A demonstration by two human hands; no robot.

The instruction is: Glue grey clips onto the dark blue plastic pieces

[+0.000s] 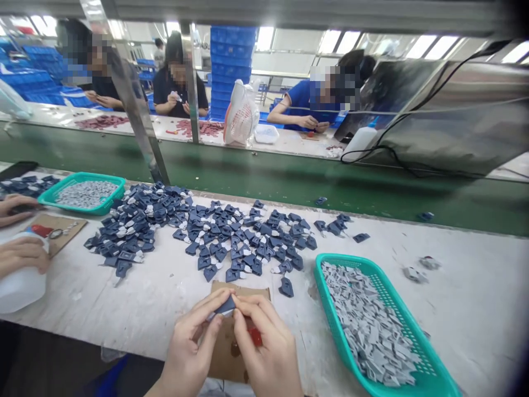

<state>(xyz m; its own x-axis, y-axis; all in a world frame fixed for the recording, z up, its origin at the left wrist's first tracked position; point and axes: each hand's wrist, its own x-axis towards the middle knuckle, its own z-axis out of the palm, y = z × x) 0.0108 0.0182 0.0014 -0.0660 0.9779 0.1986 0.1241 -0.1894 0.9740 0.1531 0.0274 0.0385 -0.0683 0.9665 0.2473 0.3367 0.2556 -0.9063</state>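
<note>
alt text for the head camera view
Two hands hold a dark blue piece over a cardboard sheet. Beyond lie heaps of similar pieces; a green basket of grey parts stands to the right, and people work across the bench.

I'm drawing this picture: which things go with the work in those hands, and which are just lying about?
Seem to go with the work:
navy piece, pinched by the left hand and right hand
cardboard under them
loose navy parts
gray parts in the teal basket

Probably just lying about:
plastic bag
white bottle
blue crates
</note>
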